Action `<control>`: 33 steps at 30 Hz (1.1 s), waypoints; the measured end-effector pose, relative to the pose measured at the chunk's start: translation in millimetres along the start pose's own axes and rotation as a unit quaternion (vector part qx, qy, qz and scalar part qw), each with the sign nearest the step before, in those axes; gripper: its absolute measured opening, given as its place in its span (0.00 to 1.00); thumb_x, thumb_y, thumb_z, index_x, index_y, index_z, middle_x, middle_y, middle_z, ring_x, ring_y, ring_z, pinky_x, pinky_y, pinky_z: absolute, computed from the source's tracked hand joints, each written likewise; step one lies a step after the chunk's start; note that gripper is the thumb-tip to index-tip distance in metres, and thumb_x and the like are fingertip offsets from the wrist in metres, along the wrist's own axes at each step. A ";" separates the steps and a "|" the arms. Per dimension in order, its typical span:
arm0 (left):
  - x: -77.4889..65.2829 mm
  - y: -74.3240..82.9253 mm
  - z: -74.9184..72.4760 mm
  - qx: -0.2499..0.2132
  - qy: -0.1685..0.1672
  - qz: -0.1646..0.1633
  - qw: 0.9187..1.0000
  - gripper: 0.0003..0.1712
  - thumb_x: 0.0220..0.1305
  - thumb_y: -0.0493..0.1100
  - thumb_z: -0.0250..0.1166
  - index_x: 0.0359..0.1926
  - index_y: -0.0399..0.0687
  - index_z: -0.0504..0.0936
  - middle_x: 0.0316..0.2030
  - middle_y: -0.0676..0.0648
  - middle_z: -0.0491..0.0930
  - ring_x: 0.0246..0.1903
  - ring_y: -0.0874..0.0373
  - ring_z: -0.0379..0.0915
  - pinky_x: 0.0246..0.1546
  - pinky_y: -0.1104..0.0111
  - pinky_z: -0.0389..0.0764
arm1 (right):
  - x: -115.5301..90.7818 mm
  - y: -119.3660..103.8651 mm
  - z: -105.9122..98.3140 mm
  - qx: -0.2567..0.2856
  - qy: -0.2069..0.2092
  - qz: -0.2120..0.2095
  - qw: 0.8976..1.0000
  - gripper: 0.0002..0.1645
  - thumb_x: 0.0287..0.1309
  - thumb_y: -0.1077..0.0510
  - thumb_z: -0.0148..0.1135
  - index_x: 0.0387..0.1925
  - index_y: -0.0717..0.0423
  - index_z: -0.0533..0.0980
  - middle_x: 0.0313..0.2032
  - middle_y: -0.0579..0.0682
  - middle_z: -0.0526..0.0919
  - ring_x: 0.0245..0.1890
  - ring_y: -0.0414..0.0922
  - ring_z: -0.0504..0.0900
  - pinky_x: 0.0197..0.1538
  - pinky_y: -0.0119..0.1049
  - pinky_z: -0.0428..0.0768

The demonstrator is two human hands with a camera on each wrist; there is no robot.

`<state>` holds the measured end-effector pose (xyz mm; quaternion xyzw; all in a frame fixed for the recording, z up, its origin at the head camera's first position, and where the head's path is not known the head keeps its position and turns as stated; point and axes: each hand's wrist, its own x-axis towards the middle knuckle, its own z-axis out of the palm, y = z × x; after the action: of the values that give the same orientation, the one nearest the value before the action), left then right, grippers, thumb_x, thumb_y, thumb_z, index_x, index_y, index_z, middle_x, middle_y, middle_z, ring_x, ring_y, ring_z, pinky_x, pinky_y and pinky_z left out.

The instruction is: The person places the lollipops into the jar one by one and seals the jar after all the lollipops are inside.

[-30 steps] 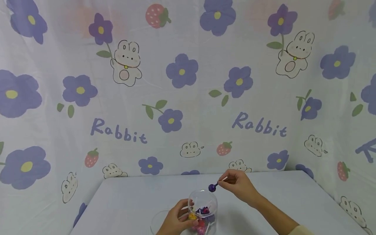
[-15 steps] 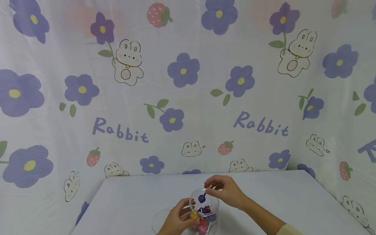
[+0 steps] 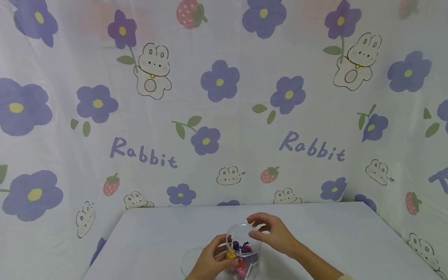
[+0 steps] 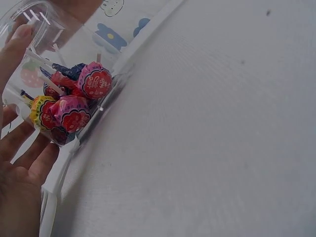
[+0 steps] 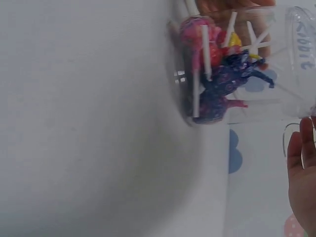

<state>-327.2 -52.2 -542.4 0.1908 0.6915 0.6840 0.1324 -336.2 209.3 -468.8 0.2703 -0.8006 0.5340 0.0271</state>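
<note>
A clear plastic jar (image 3: pixel 256 245) stands on the table, part-filled with wrapped lollipops. My left hand (image 3: pixel 209 259) grips its left side, thumb in front and fingers behind. In the left wrist view, pink lollipops (image 4: pixel 95 81) and a yellow lollipop (image 4: pixel 42 111) lie against the wall, white sticks pointing various ways. Dark purple lollipops (image 5: pixel 222 86) show through the jar in the right wrist view. My right hand (image 3: pixel 274 233) is at the jar's open top on the right side, fingers loosely bent, with no lollipop between them.
A clear round lid (image 3: pixel 185 256) lies on the white table (image 3: pixel 157 233) to the left of the jar, partly behind my left hand. Behind the table hangs a white curtain (image 3: pixel 245 116) printed with purple flowers, rabbits and strawberries.
My right hand brought a purple lollipop left over the jar's mouth and let it go; it now lies among the others. The left hand kept holding the jar in place.
</note>
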 end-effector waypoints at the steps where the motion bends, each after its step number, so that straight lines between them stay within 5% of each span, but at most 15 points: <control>1: 0.1 0.1 0.0 -0.004 -0.001 0.000 1.000 0.39 0.62 0.48 0.78 0.69 0.44 0.71 0.69 0.38 0.69 0.67 0.37 0.68 0.63 0.56 0.76 | -2.1 2.9 0.6 0.014 -0.009 0.005 1.000 0.25 0.65 0.59 0.71 0.62 0.57 0.77 0.56 0.57 0.81 0.55 0.57 0.79 0.56 0.42 0.83; 7: 0.3 2.9 0.2 -0.019 -0.011 0.014 1.000 0.40 0.64 0.46 0.76 0.71 0.40 0.69 0.69 0.36 0.68 0.68 0.39 0.68 0.62 0.60 0.77 | -14.7 21.7 8.5 0.144 -0.102 0.059 0.983 0.58 0.61 0.44 0.74 0.81 0.52 0.52 0.72 0.66 0.64 0.71 0.66 0.63 0.68 0.59 0.70; 12: 0.4 3.3 0.4 -0.014 -0.017 0.033 0.999 0.40 0.65 0.46 0.75 0.71 0.37 0.68 0.68 0.35 0.69 0.67 0.39 0.69 0.62 0.60 0.77 | -22.8 35.4 22.3 0.191 -0.161 0.068 0.966 0.73 0.53 0.42 0.81 0.82 0.53 0.39 0.74 0.67 0.58 0.72 0.57 0.64 0.73 0.47 0.66; 18: -2.0 4.2 1.1 -0.017 -0.019 0.020 0.999 0.39 0.64 0.45 0.76 0.70 0.40 0.69 0.68 0.38 0.69 0.69 0.40 0.67 0.64 0.61 0.75 | -26.4 39.3 32.9 0.158 -0.152 0.067 0.973 0.67 0.48 0.57 0.84 0.78 0.61 0.48 0.70 0.60 0.66 0.68 0.49 0.70 0.66 0.27 0.67; 22: -4.6 8.0 2.7 -0.013 -0.014 0.037 0.999 0.41 0.64 0.44 0.76 0.72 0.39 0.66 0.69 0.37 0.67 0.71 0.39 0.62 0.67 0.55 0.70 | -26.5 33.8 34.0 0.124 -0.143 0.074 0.979 0.62 0.48 0.58 0.83 0.75 0.62 0.53 0.69 0.57 0.68 0.67 0.49 0.71 0.65 0.25 0.66; 28: -9.1 11.3 3.7 0.076 0.019 0.074 0.994 0.48 0.59 0.48 0.80 0.74 0.42 0.64 0.72 0.41 0.65 0.74 0.40 0.57 0.70 0.50 0.65 | -26.3 32.3 32.9 0.078 -0.138 0.077 0.984 0.61 0.46 0.56 0.84 0.75 0.58 0.55 0.69 0.55 0.69 0.67 0.51 0.70 0.65 0.25 0.66; 33: -10.1 16.5 2.6 0.081 0.042 0.100 0.991 0.52 0.56 0.45 0.82 0.75 0.43 0.62 0.74 0.40 0.62 0.75 0.41 0.53 0.71 0.49 0.61 | -27.4 39.4 33.4 0.077 -0.141 0.087 0.983 0.62 0.45 0.56 0.85 0.74 0.56 0.55 0.68 0.53 0.70 0.67 0.50 0.71 0.65 0.25 0.64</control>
<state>-315.6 -54.6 -526.8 0.2400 0.7271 0.6429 0.0185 -322.8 202.5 -525.3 0.2735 -0.7733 0.5512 -0.1533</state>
